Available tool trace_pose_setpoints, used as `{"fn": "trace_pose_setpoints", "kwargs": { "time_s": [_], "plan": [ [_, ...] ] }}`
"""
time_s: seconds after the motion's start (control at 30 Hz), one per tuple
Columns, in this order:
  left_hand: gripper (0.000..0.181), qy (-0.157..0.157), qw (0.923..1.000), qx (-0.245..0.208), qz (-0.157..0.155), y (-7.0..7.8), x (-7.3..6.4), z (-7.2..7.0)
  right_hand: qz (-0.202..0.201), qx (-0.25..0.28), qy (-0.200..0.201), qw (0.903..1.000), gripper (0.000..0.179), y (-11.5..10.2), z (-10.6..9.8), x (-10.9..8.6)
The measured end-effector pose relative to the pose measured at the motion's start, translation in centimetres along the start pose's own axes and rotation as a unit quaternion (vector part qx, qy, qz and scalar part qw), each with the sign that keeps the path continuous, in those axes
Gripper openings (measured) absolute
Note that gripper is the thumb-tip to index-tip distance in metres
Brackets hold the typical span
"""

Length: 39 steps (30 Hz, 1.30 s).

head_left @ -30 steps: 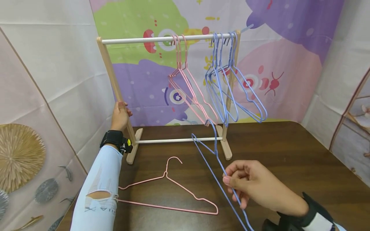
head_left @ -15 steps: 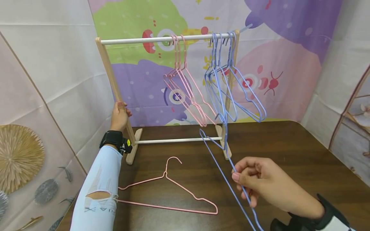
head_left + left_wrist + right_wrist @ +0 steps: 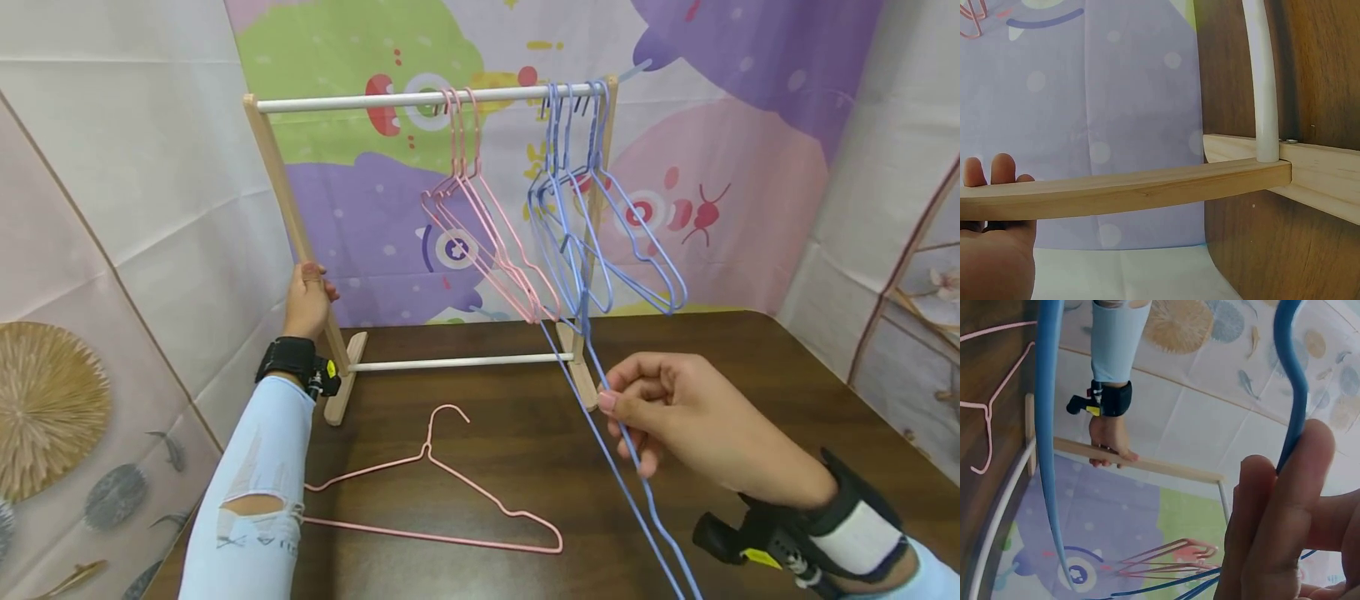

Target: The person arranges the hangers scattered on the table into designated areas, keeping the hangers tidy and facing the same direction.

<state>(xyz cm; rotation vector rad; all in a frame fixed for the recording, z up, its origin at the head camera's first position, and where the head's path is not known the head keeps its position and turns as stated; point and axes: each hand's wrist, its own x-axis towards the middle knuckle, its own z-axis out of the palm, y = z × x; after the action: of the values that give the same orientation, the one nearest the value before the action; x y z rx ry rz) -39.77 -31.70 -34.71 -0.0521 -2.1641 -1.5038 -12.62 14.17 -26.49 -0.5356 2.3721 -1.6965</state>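
Note:
My left hand [image 3: 307,302] grips the left wooden post [image 3: 1147,191] of a small garment rack; in the left wrist view its fingers wrap round the post. With thumb and fingers my right hand [image 3: 667,412] pinches one arm of a blue hanger [image 3: 647,487], its hook pointing up toward the rack, below the rail. Several blue hangers [image 3: 637,221] hang at the right end of the white top rail [image 3: 345,102]. Pink hangers [image 3: 498,225] hang left of them. One more pink hanger [image 3: 442,542] lies flat on the table between my arms.
The rack stands on wooden feet [image 3: 347,400], joined by a white lower bar [image 3: 457,363], on a brown table [image 3: 750,375]. A printed cloth [image 3: 360,225] hangs close behind it. Pale cloth walls [image 3: 165,167] close in both sides.
My right hand moves right, then upward, carrying the blue hanger; its hook rises from below the hanging hangers to overlap them in view. My left hand stays on the post.

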Motion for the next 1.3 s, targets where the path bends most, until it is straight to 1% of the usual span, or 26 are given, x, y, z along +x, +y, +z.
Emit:
{"fn": "trace_pose_setpoints", "kwargs": {
  "time_s": [0.1, 0.2, 0.4, 0.53, 0.7, 0.8, 0.97, 1.2, 1.3],
  "plan": [
    [0.062, 0.004, 1.0, 0.004, 0.001, 0.3, 0.0, -0.1, -0.001, -0.003, 0.007, 1.0, 0.031, -0.6, -0.1, 0.8],
    [0.061, 0.006, 1.0, 0.006, 0.002, 0.3, -0.1, -0.1, -0.006, -0.018, 0.016, 0.9997, 0.03, -1.3, -0.2, 1.5],
    [0.059, 0.007, 0.9999, -0.003, 0.007, 0.1, 0.1, 0.0, -0.025, -0.046, 0.024, 0.9983, 0.027, -2.9, -0.6, 2.8],
    [0.06, 0.008, 0.9999, -0.008, 0.005, -0.2, 0.2, 0.0, -0.023, -0.044, 0.019, 0.9986, 0.026, -3.9, -0.8, 3.7],
    [0.061, 0.005, 1.0, -0.001, 0.005, -0.1, 0.2, 0.0, -0.029, -0.044, 0.016, 0.9985, 0.023, -5.0, -1.3, 4.9],
    [0.063, 0.006, 1.0, 0.002, 0.004, -0.1, 0.1, 0.0, -0.028, -0.044, 0.024, 0.9983, 0.021, -5.8, -1.5, 5.6],
    [0.065, 0.011, 0.9999, 0.002, 0.0, -0.2, 0.1, 0.0, -0.018, -0.049, 0.041, 0.9978, 0.024, -7.2, -1.8, 6.5],
    [0.062, 0.012, 0.9999, 0.006, 0.001, 0.0, 0.0, 0.0, -0.041, -0.081, 0.062, 0.994, 0.02, -9.2, -2.4, 7.7],
    [0.06, 0.01, 0.9999, 0.01, 0.001, 0.1, -0.1, 0.0, -0.038, -0.081, 0.072, 0.9934, 0.02, -9.9, -2.5, 8.4]
  ]
}}
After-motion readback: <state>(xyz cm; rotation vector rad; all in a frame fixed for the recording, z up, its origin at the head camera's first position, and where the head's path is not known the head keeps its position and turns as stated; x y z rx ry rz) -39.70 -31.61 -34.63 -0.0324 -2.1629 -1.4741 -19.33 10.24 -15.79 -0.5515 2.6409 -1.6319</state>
